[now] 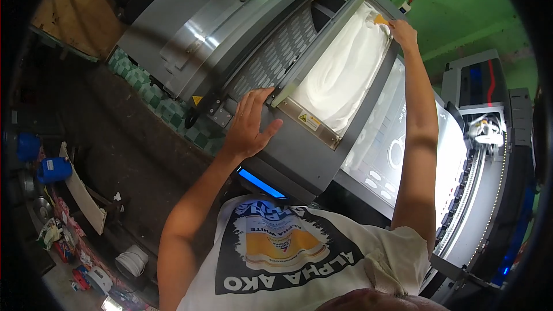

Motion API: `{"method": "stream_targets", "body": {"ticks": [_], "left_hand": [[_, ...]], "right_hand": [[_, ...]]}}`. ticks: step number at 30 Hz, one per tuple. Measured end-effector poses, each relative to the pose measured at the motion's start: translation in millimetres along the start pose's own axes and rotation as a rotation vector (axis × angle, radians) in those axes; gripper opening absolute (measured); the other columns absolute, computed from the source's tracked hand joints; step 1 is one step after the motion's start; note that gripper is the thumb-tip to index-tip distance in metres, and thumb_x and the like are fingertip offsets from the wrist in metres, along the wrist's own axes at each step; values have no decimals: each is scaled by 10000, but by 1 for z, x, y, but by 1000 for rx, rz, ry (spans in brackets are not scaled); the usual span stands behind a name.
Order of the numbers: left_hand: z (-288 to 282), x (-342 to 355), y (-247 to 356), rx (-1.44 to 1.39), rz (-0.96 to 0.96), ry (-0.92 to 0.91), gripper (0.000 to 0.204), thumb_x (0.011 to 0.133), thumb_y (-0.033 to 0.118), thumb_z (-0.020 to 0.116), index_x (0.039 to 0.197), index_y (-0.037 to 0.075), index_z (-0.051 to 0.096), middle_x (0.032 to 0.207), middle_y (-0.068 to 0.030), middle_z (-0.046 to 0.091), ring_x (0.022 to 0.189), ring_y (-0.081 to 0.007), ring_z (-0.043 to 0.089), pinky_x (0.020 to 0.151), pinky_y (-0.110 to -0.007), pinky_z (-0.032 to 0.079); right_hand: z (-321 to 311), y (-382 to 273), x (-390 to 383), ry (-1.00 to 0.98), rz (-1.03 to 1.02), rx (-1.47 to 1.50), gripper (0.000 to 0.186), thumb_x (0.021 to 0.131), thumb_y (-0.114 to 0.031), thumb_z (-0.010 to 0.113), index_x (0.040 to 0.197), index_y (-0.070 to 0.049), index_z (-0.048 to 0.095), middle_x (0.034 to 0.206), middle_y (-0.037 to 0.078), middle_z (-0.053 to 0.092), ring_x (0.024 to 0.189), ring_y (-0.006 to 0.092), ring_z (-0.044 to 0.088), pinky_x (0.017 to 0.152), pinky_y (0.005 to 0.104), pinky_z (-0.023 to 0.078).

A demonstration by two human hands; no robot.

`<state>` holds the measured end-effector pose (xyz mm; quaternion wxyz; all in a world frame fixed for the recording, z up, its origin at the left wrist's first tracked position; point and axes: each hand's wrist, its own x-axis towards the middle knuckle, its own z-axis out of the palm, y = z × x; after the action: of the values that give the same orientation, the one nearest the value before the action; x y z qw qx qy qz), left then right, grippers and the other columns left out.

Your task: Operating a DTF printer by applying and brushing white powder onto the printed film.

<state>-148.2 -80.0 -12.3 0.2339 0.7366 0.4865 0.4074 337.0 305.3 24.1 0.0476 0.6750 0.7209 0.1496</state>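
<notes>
My right hand reaches to the far end of a long trough and grips a small orange-yellow scraper. The scraper's edge touches the white powder that fills the trough, its surface marked with curved swirls. My left hand lies on the machine's near corner, thumb spread from the fingers and nothing held. Its fingertips touch the end of the raised clear flap along the trough's left side. A metal end plate with a yellow warning label closes the trough's near end.
Left of the trough, a perforated dark belt runs under a curved grey hood. To the right, printed film slopes toward a lit printer. A blue screen glows on the machine's near side. Blue containers stand far left.
</notes>
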Motion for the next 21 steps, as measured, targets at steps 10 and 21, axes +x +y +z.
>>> {"method": "stream_targets", "body": {"ticks": [10,21], "left_hand": [[-6,1,-3,-119,-11,-11,688,1030,528,541,1475,12,450,1436,-206,516,1359,-394,473,1172,-519,327],[-10,-2,-9,-242,-22,-37,677,1050,526,476,1474,0,433,1416,-235,484,1345,-408,461,1168,-500,316]], "right_hand": [[-15,-24,-48,-91,166,11,423,978,-396,546,1122,-51,744,1141,223,739,1070,417,712,918,514,569],[-38,-79,-115,-135,266,138,542,957,-506,558,1116,-24,749,1146,257,730,1074,448,701,945,518,545]]}}
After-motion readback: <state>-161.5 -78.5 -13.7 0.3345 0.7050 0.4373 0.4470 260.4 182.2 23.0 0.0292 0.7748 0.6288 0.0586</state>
